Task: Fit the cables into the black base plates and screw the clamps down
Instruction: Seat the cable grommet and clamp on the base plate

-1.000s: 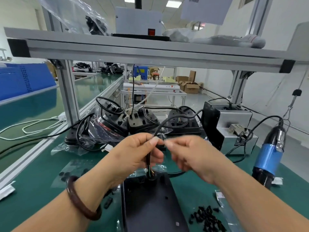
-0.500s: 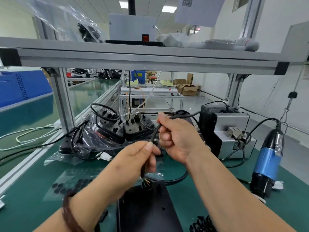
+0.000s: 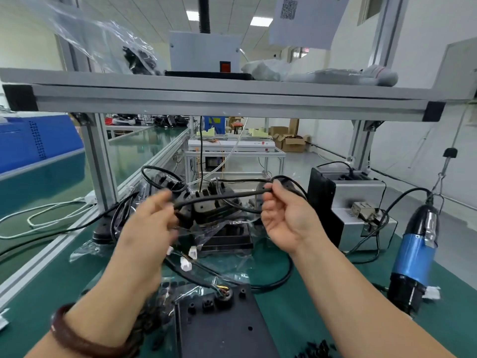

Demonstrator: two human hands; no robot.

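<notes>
A green-topped workbench [image 3: 51,280] runs under a grey aluminium-profile shelf frame [image 3: 232,99]. At the right stand a grey metal box-shaped machine [image 3: 361,192] and, nearer, a blue-and-black electric screwdriver [image 3: 413,254] held upright. A flat black plastic base plate [image 3: 224,329] lies on the mat at bottom centre, between the forearms. Behind the hands sits a heap of black sockets in clear plastic bags [image 3: 211,205].

Both hands are raised above the bench, apart, with a thin black cable [image 3: 227,196] stretched between them. The right hand [image 3: 286,215] pinches it between thumb and fingertips. The left hand [image 3: 152,220] is blurred; its fingers look curled round the cable's other stretch. A black lead with coloured wires enters a round fitting [image 3: 224,295] at the plate's far edge. White plug connectors [image 3: 186,263] hang just below the left hand.
</notes>
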